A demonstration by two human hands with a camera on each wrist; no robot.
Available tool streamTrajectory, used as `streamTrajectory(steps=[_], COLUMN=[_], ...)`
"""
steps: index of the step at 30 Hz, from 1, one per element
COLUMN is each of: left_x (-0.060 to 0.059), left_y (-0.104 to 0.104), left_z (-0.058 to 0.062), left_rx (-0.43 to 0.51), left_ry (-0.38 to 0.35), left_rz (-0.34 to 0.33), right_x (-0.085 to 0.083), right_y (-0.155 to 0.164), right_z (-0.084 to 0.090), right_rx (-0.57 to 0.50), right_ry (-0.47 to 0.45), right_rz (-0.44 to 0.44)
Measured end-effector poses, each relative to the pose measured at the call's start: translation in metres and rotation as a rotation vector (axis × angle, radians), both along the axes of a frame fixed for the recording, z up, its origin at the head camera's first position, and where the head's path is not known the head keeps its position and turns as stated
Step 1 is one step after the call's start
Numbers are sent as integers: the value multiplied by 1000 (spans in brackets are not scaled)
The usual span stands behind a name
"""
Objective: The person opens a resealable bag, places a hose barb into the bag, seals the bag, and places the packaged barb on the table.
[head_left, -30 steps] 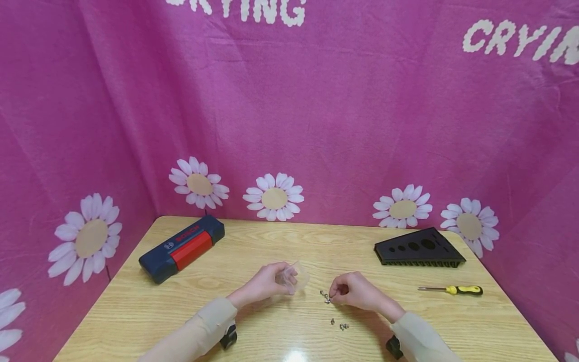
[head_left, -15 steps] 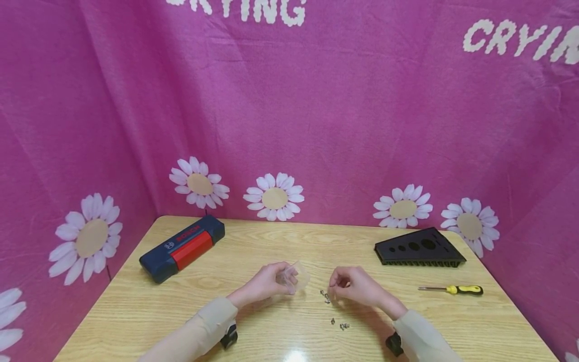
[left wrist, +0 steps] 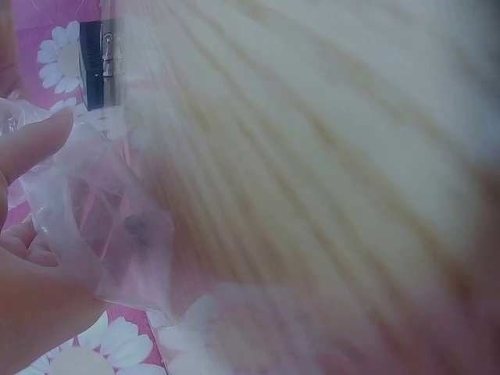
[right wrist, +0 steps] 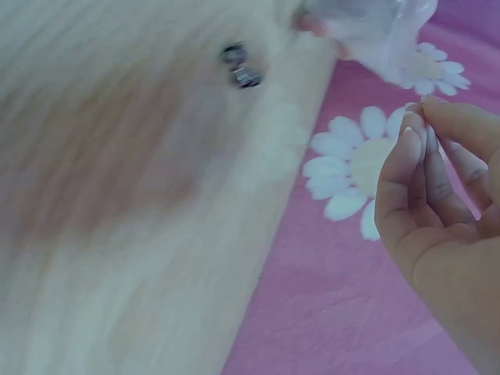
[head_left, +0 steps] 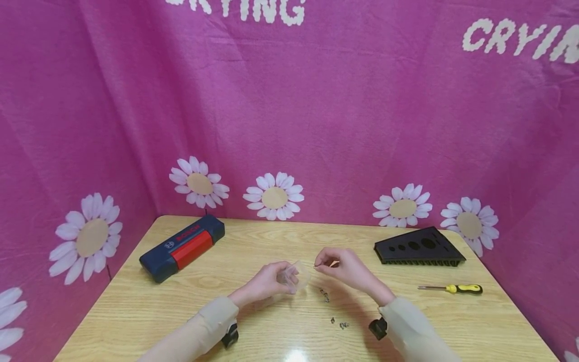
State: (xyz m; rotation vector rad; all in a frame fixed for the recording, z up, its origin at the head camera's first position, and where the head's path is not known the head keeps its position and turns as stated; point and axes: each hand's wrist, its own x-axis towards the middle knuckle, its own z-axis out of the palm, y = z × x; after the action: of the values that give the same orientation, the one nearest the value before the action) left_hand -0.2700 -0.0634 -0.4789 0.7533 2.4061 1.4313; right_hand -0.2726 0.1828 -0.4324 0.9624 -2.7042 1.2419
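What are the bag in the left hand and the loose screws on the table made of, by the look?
Bag: thin clear plastic film, probably polyethylene; it is see-through, crinkled and glossy in the left wrist view.
Screws: likely steel with a bright plated finish; small grey glinting pieces on the table. Too small to tell more.

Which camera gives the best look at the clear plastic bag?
The left wrist view: the clear plastic bag fills it, held by the left hand. The head view shows it small; the right wrist view catches only a corner.
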Motion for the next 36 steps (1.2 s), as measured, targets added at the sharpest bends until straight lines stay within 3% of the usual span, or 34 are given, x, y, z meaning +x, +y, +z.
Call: streamTrajectory(steps=[9,16,27,36], left_x=[1,1,0,0], left_y=[-1,-1,-1,-2], left_z=[2,3,4,2], left_rx=[1,25,33,33], left_ry=[28,11,-18,-19], left_rz=[-21,-31,2,-3], right_x=[-3,-3,0,6], right_y=[-28,-35,-5,19], right_z=[9,11,6,-17], right_rx=[10,11,-12,46], right_ry=[54,60,13,-9], right_rz=[92,102,21,8])
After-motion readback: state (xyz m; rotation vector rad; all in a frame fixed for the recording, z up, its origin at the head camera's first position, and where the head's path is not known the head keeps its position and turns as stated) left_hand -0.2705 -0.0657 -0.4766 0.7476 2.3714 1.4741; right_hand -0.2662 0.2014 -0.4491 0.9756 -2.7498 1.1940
